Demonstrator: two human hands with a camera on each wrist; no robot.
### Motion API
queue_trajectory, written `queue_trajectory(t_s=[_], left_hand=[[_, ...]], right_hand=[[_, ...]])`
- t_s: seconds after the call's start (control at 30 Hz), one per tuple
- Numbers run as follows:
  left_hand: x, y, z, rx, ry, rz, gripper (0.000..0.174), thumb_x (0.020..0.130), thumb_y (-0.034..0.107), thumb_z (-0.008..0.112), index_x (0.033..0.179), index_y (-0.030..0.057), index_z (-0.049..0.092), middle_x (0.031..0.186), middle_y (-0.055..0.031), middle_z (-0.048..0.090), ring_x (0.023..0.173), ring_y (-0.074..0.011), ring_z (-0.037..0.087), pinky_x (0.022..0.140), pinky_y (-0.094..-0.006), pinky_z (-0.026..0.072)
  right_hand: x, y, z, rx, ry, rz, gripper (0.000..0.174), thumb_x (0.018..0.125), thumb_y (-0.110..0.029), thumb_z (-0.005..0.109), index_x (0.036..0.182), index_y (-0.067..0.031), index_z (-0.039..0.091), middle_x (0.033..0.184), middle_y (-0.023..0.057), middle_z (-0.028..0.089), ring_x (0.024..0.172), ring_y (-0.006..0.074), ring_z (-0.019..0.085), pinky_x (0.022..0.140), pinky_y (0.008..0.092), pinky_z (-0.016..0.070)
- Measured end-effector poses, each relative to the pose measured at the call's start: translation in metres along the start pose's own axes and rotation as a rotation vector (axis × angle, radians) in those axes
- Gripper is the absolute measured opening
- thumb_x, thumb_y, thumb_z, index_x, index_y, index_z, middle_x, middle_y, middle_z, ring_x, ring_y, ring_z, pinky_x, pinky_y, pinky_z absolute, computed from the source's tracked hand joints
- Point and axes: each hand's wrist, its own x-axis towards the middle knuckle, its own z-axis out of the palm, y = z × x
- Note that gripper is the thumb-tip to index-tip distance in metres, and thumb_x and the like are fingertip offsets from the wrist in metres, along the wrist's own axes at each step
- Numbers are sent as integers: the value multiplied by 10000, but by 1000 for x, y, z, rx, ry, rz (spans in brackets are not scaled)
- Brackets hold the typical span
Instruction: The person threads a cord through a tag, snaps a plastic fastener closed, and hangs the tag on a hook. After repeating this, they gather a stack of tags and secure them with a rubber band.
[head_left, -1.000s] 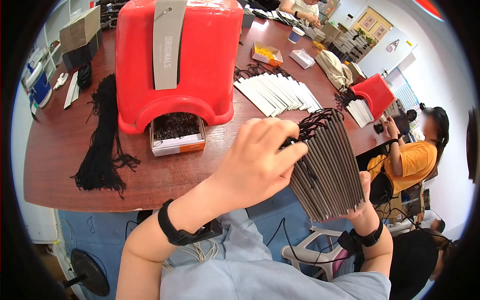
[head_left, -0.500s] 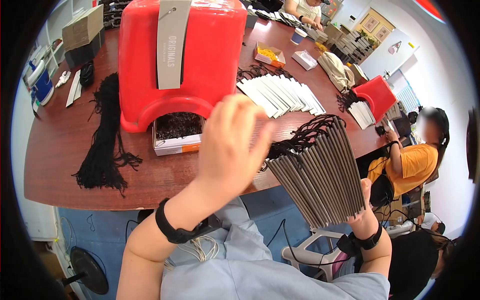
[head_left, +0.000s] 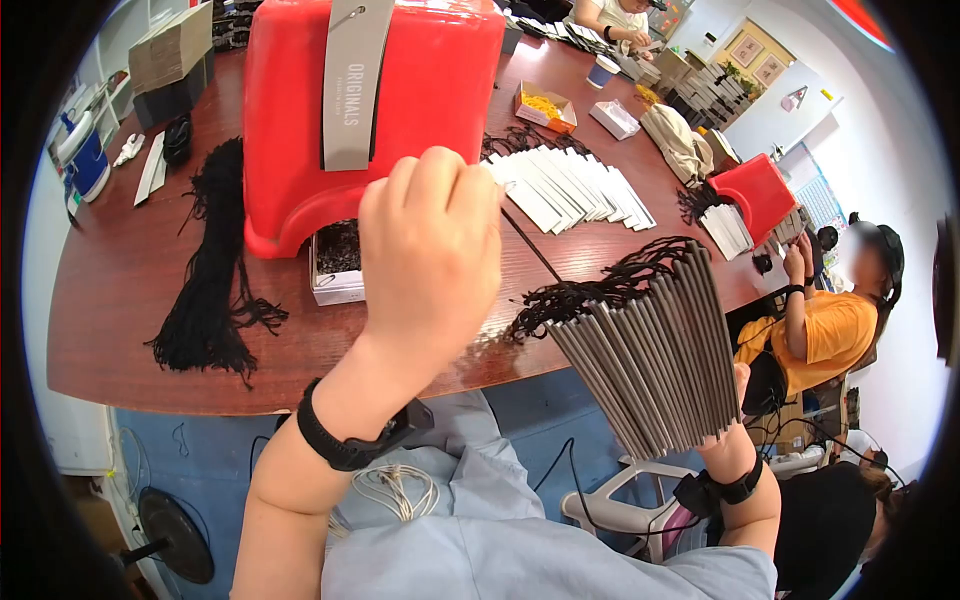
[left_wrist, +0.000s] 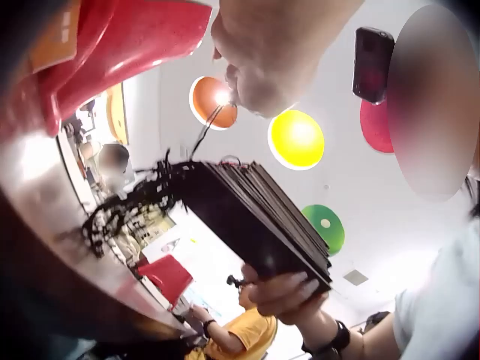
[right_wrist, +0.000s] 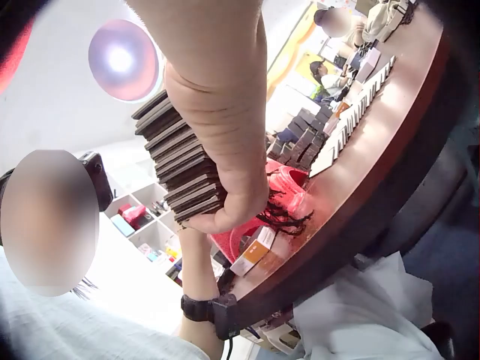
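Note:
A thick fanned stack of dark hang tags [head_left: 650, 360] lies in my right hand [left_wrist: 285, 292], which grips it by the lower end; thumb and fingers wrap it in the wrist views. Black string loops [head_left: 600, 290] trail from the stack's upper edge toward the table. My left hand [head_left: 430, 250] is raised in front of the red stool, fingers curled, pinching a black cord [head_left: 530, 240]. That cord runs taut from the fingers down to the loops at the stack. The left fingertips are hidden in the head view.
A red plastic stool [head_left: 290, 110] bears a grey ORIGINALS tag [head_left: 355, 100]; an open box [head_left: 338, 285] sits beneath. A black string bundle [head_left: 215, 270] lies left. White tags [head_left: 570, 190] fan out behind the stack. People sit farther along the table [head_left: 110, 330].
My left hand has left the stack, moving up and left, and a cord now stretches from it. The right hand keeps hold of the stack, whose loops now lie spread out.

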Motion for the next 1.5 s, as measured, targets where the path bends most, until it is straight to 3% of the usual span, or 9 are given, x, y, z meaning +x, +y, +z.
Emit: queue_trajectory(t_s=[0.3, 0.33, 0.43, 0.63, 0.7, 1.0, 1.13, 1.23, 1.5], left_hand=[[-2, -5, 3, 67, 8, -37, 188, 688, 108, 617, 827, 30, 518, 837, -76, 473, 780, -234, 487, 652, -349, 379], [-1, -3, 2, 57, 17, -39, 217, 683, 111, 623, 856, 29, 521, 868, -79, 479, 788, -236, 487, 657, -353, 378], [2, 2, -3, 17, 64, -15, 237, 681, 108, 625, 882, 28, 527, 885, -80, 484, 790, -239, 487, 667, -353, 378], [-5, 20, -5, -63, 47, 96, 215, 686, 63, 615, 885, 28, 540, 908, -96, 504, 826, -262, 502, 723, -353, 388], [-10, 32, 7, -115, -52, 153, 211, 683, 70, 618, 878, 35, 545, 902, -87, 502, 833, -261, 499, 736, -365, 379], [-43, 36, 95, -78, -909, 302, 712, 834, 506, 340, 1290, -29, 228, 1362, -167, 205, 1279, -260, 164, 1043, -429, 65], [-44, 37, 106, -19, -953, 312, 725, 832, 519, 336, 1287, -37, 233, 1355, -181, 214, 1281, -264, 159, 1043, -426, 62], [-37, 40, 114, -26, -656, 345, 707, 834, 501, 333, 1270, -51, 261, 1334, -189, 259, 1264, -278, 195, 1041, -423, 84], [-45, 36, 114, -84, -839, 311, 569, 833, 330, 347, 1208, -97, 318, 1266, -248, 322, 1207, -343, 279, 1026, -432, 155]], right_hand=[[20, -38, 19, -128, -57, -193, 525, 704, -369, 544, 1078, -2, 510, 956, 157, 590, 746, 273, 612, 597, 357, 522], [28, -41, 53, -238, 161, -335, 561, 733, -432, 519, 1107, -15, 489, 1009, 134, 575, 814, 264, 600, 652, 363, 515], [51, -81, 53, -413, -78, -352, 538, 776, -409, 479, 1144, -17, 456, 1044, 120, 554, 866, 243, 581, 736, 362, 484], [89, -31, 38, -2245, 42, -581, 936, 556, -373, 692, 1238, 94, 255, 1114, 253, 399, 1028, 343, 430, 891, 376, 359], [97, -7, 20, -2303, 9, -316, 990, 533, -409, 701, 1231, 119, 238, 1116, 285, 386, 1081, 385, 381, 919, 389, 337], [98, -2, -4, -2289, -64, -513, 1101, 537, -544, 680, 1252, 124, 176, 1256, 288, 280, 1192, 377, 279, 980, 423, 255], [98, -1, -6, -2276, -42, -500, 1134, 534, -584, 667, 1262, 116, 152, 1296, 272, 237, 1227, 368, 227, 993, 472, 204], [97, 2, -2, -2309, 2, -414, 1155, 528, -602, 664, 1267, 111, 134, 1308, 267, 219, 1243, 368, 196, 990, 509, 178], [117, 4, 10, -2152, -115, -613, 1096, 499, -442, 734, 1265, 90, 160, 1232, 266, 327, 1158, 378, 324, 960, 461, 270]])
